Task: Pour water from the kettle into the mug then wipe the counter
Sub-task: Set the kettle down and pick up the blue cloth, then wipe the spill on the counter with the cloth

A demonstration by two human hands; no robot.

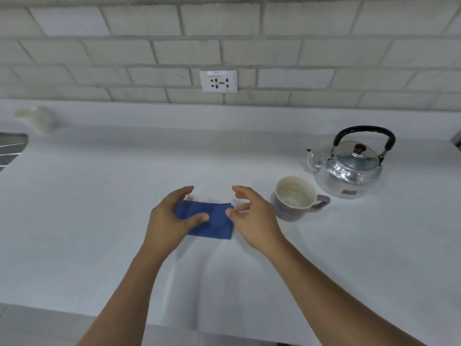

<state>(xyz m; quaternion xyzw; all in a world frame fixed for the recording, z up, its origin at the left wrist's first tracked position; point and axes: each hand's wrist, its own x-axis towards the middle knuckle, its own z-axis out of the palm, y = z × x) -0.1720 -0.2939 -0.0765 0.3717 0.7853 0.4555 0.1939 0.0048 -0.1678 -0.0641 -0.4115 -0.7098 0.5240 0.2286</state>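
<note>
A folded blue cloth (214, 221) lies flat on the white counter (99, 221) in the middle. My left hand (169, 218) covers its left end, thumb pressed on top and fingers curled over the far edge. My right hand (252, 216) is at the cloth's right edge with fingers spread, the thumb tip touching the edge. To the right stands a pale purple mug (294, 198) with water in it, handle pointing right. Behind it sits a shiny metal kettle (349, 168) with a black handle, its spout facing left.
A tiled wall with a white power socket (218, 81) runs along the back. A sink edge (12, 146) shows at the far left, with a blurred pale object (37, 119) behind it. The counter's front edge runs along the bottom.
</note>
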